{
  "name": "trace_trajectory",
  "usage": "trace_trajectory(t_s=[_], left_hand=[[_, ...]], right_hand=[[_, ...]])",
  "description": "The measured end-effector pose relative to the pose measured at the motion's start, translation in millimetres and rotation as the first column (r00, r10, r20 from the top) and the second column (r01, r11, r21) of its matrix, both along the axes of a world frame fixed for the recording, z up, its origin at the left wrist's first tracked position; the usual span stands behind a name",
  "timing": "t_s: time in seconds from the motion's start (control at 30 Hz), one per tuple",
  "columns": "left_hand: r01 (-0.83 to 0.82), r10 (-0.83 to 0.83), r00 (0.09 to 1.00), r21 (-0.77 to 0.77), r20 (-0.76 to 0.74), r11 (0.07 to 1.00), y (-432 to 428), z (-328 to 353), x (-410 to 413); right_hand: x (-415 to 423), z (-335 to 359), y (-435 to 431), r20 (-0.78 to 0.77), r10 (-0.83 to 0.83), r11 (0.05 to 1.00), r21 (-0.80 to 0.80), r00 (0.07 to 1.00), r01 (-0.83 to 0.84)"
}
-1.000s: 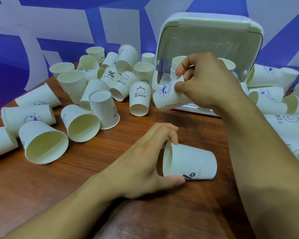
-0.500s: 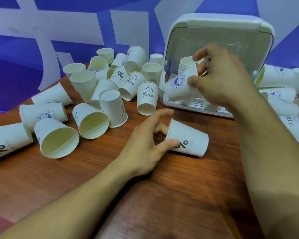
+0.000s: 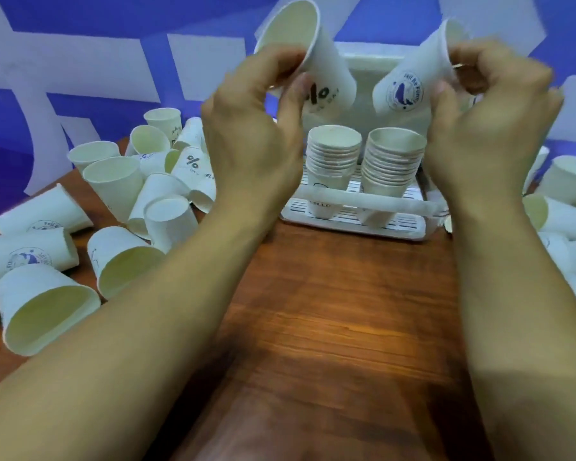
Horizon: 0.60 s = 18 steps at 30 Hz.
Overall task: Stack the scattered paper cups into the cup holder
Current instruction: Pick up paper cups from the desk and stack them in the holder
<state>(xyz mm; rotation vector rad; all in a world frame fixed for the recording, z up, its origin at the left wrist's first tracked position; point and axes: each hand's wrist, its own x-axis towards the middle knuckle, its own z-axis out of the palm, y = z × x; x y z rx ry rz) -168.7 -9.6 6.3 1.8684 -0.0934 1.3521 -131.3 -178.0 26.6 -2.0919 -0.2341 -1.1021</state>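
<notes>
Gripping a percent-print white paper cup [image 3: 326, 78] in curled left hand [image 3: 256, 134] fingers [image 3: 275, 66] and a blue-emblem white paper cup [image 3: 409, 84] in the curled right hand [image 3: 486, 134], tilted above stacked cups [image 3: 334, 154] in the white plastic cup holder [image 3: 353, 222], far on the wooden bench [image 3: 346, 311].

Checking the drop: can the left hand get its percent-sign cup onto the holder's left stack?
Probably yes: the left hand holds the percent-sign cup tilted above the left stack, whose top is uncovered.

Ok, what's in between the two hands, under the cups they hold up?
In the head view, a left stack and a right stack of nested cups stand in the white cup holder, between the left hand and the right hand.
</notes>
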Motion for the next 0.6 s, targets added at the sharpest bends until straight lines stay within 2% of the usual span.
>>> trace_trajectory(t_s=[0.1, 0.3, 0.4, 0.5, 0.6], left_hand=[[-0.043, 0.043, 0.999, 0.129, -0.002, 0.991, -10.6, 2.2, 27.9], [-0.049, 0.122, 0.974, 0.347, -0.189, 0.937, -12.9, -14.1, 65.6], [-0.032, 0.201, 0.927, 0.467, -0.317, 0.884, -14.4, -26.8, 75.4], [0.034, 0.205, 0.89, 0.507, -0.408, 0.861, -14.2, -36.6, 79.1], [0.069, 0.202, 0.884, 0.546, -0.421, 0.835, -13.3, -44.7, 79.1]], right_hand=[[8.4, -3.5, -4.3, -0.025, -0.013, 0.999, -0.045, 1.0, 0.012], [24.1, -17.0, -7.2, -0.12, -0.1, 0.972, -0.225, 0.988, 0.071], [30.0, -26.9, -3.0, -0.174, -0.104, 0.946, -0.322, 0.979, 0.043], [35.8, -38.9, -0.2, -0.221, -0.115, 0.923, -0.385, 0.968, 0.022], [39.6, -51.4, 5.2, -0.237, -0.14, 0.906, -0.422, 0.961, 0.028]])
